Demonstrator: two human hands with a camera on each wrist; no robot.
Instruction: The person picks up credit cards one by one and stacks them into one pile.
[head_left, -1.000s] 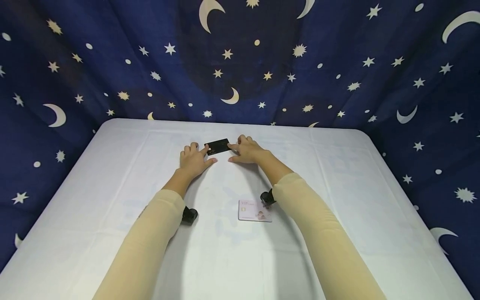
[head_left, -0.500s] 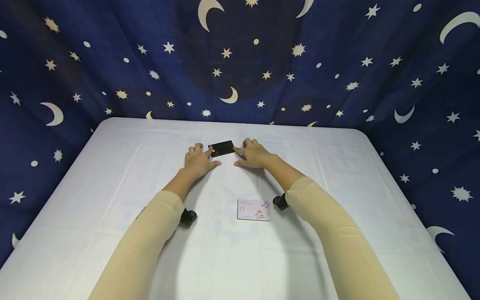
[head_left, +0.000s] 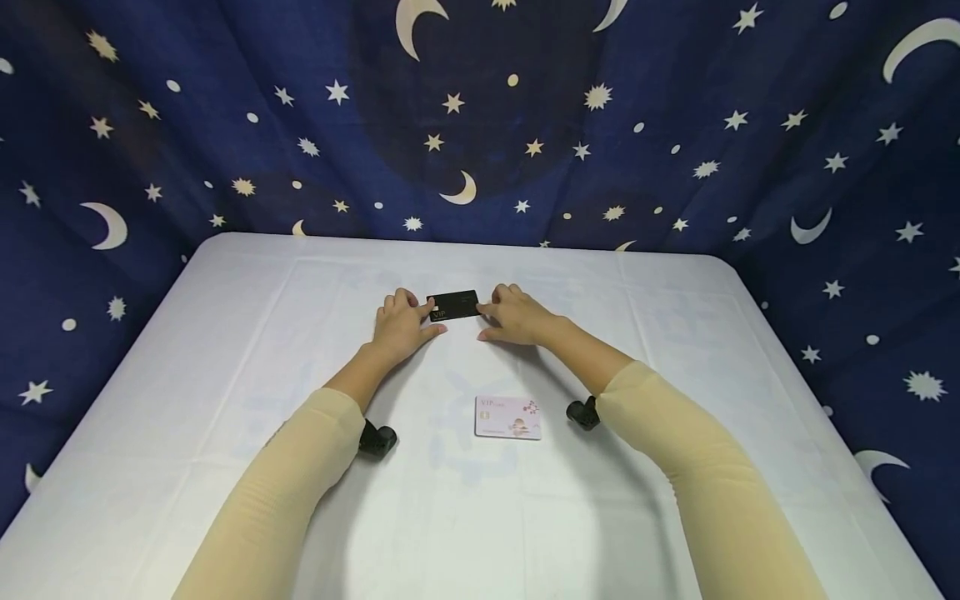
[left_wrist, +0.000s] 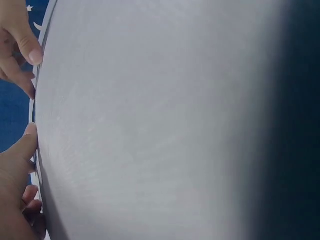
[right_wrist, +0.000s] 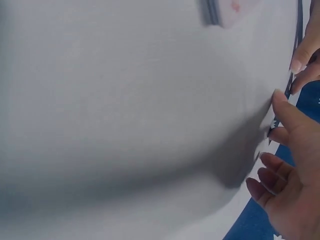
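Note:
A black card point(head_left: 454, 305) printed "VIP" lies flat toward the far side of the white table, in the head view. At its left end, the index fingertip of my left hand point(head_left: 401, 325) presses on it, the thumb stretched out nearer to me. My right hand point(head_left: 519, 317) touches the opposite end with its index finger, and its thumb is also apart from the card. The other fingers of both hands are loosely bent. Closer to me lies a pink VIP card point(head_left: 507, 417) with a flower print, untouched. Both wrist views catch the hands only at the frame edge.
White cloth covers the table point(head_left: 225, 400), whose far edge meets a dark blue curtain point(head_left: 480, 108) with moons and stars. A black wrist camera point(head_left: 377, 439) sticks out under the left sleeve, another wrist camera point(head_left: 583, 412) under the right.
The black card has slid a little to the right and toward me, and has turned a bit straighter, both hands moving with it. My right forearm has swung outward, away from the pink card.

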